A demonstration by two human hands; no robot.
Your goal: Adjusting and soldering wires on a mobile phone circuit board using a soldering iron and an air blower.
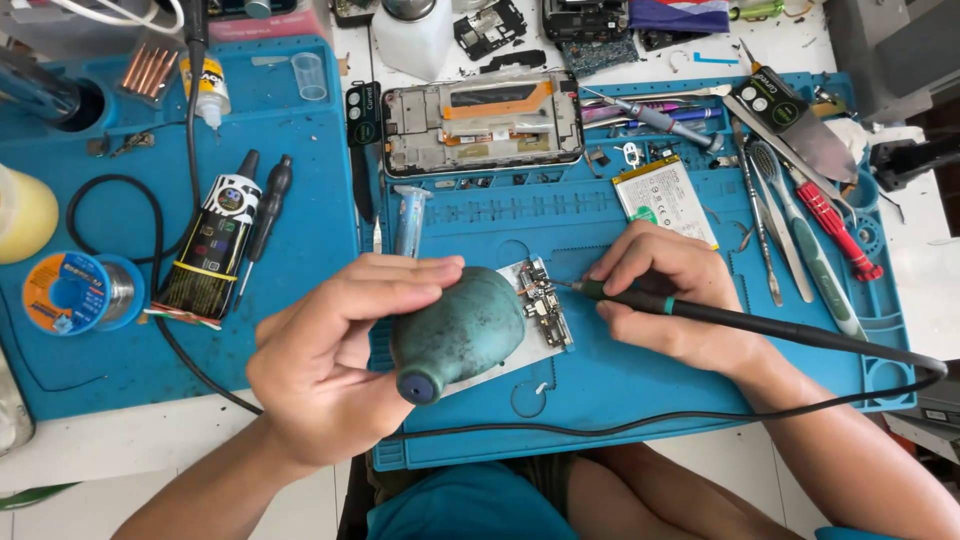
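The small circuit board lies on a white backing near the front middle of the blue silicone work mat, with bare mat open toward the near edge. The left hand is wrapped around a dull green rubber bulb blower, whose nose reaches the board's left edge. The right hand pinches a black, green-collared soldering iron, its tip at the board's upper right corner; its black cord loops along the mat's front. Beyond lie a white flat battery, tweezers and a red-handled screwdriver, then an opened phone frame at the far edge.
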